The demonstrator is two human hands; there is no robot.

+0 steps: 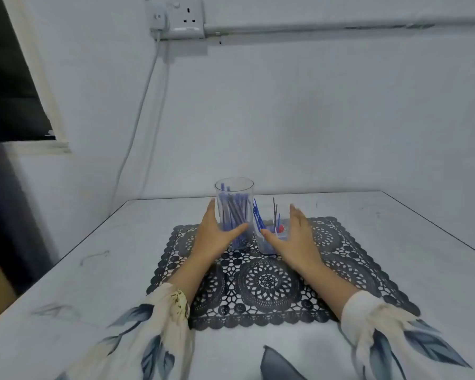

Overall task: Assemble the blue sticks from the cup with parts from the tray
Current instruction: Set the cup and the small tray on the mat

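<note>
A tall clear cup filled with blue sticks stands at the far edge of a dark lace mat. Right beside it is a lower clear container holding thin blue and dark sticks and a small red part. My left hand reaches the tall cup's left side, fingers straight and thumb across its front. My right hand is at the low container's right side, fingers straight and thumb touching its front. Neither hand is closed round anything.
The mat lies on a white table against a pale wall. A socket with a plugged cable is above, the cable running down to the table's far left corner. My patterned sleeves cover the near edge.
</note>
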